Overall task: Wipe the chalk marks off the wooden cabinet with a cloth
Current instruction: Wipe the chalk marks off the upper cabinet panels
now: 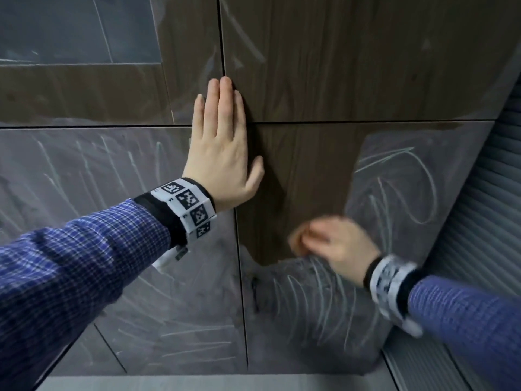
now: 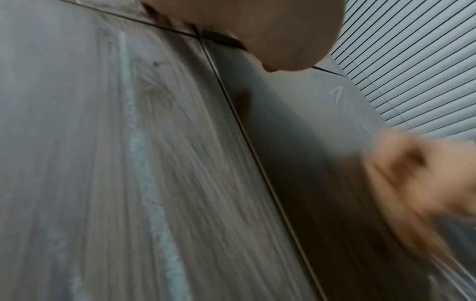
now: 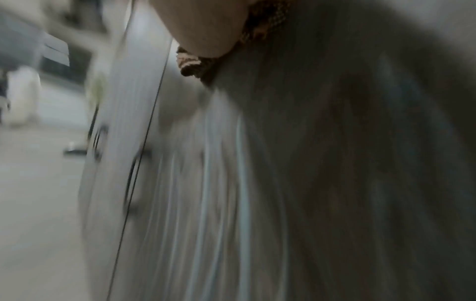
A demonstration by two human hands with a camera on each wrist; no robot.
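Left hand (image 1: 222,153) flat on the cabinet (image 1: 324,66) — right hand (image 1: 338,244), blurred, clutches a cloth (image 3: 190,65) against chalk marks (image 1: 394,176).

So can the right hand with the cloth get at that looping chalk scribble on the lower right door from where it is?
Probably yes. The right hand holds the cloth against the same door, and the looping scribble lies just above it with nothing between; the left hand rests flat farther left.
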